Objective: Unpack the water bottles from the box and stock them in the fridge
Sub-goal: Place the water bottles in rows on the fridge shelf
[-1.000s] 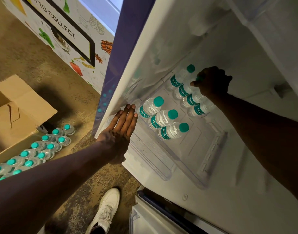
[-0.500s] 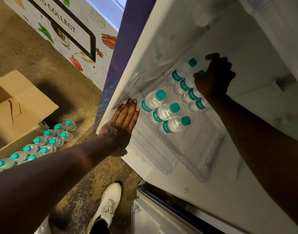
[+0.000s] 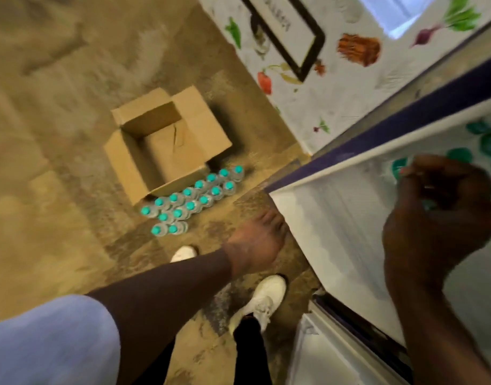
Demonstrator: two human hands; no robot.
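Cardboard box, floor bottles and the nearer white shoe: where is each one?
Cardboard box (image 3: pixel 202 129), head view, on its right flap.
Floor bottles (image 3: pixel 190 205), head view, on a middle bottle's teal cap.
Nearer white shoe (image 3: pixel 266 297), head view, on its top.

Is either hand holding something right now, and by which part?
The left hand holds nothing; it lies open by the fridge door edge. The right hand is curled near the shelved bottles, but blur hides any grip.
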